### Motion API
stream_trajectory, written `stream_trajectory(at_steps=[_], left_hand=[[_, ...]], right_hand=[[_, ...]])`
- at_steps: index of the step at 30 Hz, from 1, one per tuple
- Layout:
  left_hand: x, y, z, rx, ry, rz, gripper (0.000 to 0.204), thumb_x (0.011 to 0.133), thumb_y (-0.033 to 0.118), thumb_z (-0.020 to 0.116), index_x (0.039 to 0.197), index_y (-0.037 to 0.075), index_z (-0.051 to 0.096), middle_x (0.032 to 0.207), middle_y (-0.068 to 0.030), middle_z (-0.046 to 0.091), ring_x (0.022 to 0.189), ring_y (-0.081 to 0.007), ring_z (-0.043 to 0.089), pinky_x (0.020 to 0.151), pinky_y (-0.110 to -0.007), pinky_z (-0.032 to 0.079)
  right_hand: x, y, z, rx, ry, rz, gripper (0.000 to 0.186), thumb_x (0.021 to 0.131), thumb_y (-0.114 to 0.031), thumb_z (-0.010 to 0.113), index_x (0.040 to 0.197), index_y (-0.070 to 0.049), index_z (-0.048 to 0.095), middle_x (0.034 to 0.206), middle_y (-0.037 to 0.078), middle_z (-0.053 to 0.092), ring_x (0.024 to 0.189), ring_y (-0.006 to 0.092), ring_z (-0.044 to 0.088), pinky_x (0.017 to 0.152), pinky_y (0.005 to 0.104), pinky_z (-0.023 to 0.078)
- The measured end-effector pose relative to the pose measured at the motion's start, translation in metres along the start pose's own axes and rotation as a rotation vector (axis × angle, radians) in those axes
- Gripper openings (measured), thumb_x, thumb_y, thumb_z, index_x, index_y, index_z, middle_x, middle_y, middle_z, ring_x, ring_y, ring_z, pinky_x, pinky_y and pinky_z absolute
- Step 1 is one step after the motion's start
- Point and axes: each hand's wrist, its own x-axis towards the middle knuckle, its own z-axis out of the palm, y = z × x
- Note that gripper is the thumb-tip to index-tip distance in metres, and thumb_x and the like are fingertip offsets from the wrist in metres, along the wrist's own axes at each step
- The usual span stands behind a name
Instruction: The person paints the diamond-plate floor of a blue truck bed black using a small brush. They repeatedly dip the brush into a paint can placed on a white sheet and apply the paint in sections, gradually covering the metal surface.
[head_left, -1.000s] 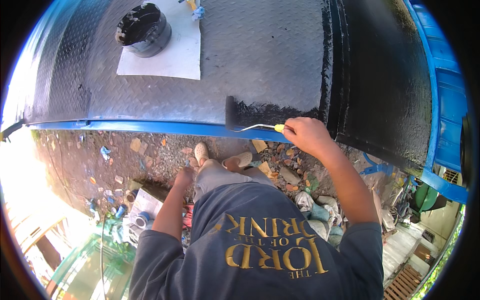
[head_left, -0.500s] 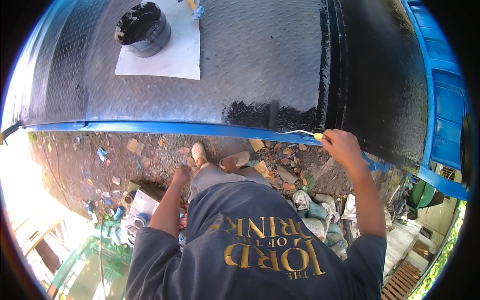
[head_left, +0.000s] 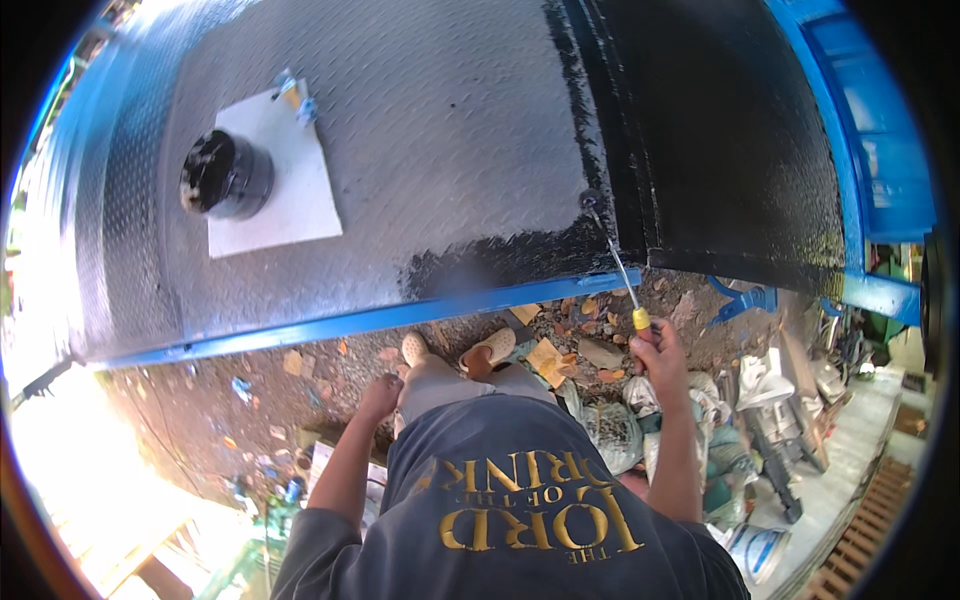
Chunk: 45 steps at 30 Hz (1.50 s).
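Checker-plate truck bed [head_left: 420, 150], half blackened: my right hand [head_left: 655, 350] grips paint roller [head_left: 618, 265], shaft running up-left; left hand [head_left: 380, 395] empty, loosely curled on my knee.

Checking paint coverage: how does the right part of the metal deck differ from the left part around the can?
The right part of the deck is glossy, wet black; the left part is dull grey, its tread pattern plain. The left part carries a paint can on white paper; the right part carries nothing. Both share the blue frame.
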Motion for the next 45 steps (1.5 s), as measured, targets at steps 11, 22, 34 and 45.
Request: stream_trajectory(at_steps=[11, 22, 34, 45], left_hand=[[-0.042, 0.145, -0.05, 0.171, -0.164, 0.381, 0.048, 0.107, 0.035, 0.06, 0.137, -0.002, 0.063, 0.137, -0.0263, 0.066, 0.133, -0.0421, 0.06, 0.114, -0.048, 0.047], [-0.076, 0.162, -0.124, 0.318, -0.172, 0.597, 0.04, 0.106, 0.034, 0.058, 0.129, 0.002, 0.067, 0.128, -0.0245, 0.067, 0.124, -0.0438, 0.062, 0.109, -0.052, 0.048], [-0.09, 0.123, -0.124, 0.256, -0.024, 0.502, 0.037, 0.106, 0.035, 0.056, 0.123, 0.003, 0.066, 0.125, -0.0225, 0.067, 0.119, -0.0425, 0.064, 0.104, -0.051, 0.051], [-0.053, -0.023, -0.072, -0.113, 0.312, 0.073, 0.042, 0.099, 0.033, 0.059, 0.12, -0.001, 0.073, 0.12, -0.0294, 0.072, 0.116, -0.048, 0.067, 0.102, -0.055, 0.051]], right_hand=[[-0.016, 0.053, 0.062, 0.627, 0.188, 0.196, 0.019, 0.11, -0.027, 0.058, 0.113, -0.009, 0.057, 0.081, 0.002, 0.058, 0.055, 0.0086, 0.05, 0.045, 0.0254, 0.04], [-0.036, 0.029, 0.14, 0.793, 0.212, 0.247, 0.02, 0.112, -0.03, 0.051, 0.109, -0.01, 0.055, 0.081, 0.004, 0.056, 0.053, 0.0111, 0.05, 0.045, 0.0277, 0.041], [-0.011, -0.012, 0.207, 0.137, -0.321, 0.117, 0.02, 0.111, -0.024, 0.058, 0.112, -0.004, 0.062, 0.081, 0.0, 0.063, 0.065, 0.0077, 0.06, 0.055, 0.0249, 0.045], [0.1, -0.14, 0.202, -1.016, -0.644, -0.512, 0.031, 0.105, -0.029, 0.065, 0.126, -0.007, 0.067, 0.092, 0.017, 0.073, 0.085, 0.0361, 0.072, 0.075, 0.0452, 0.053]])
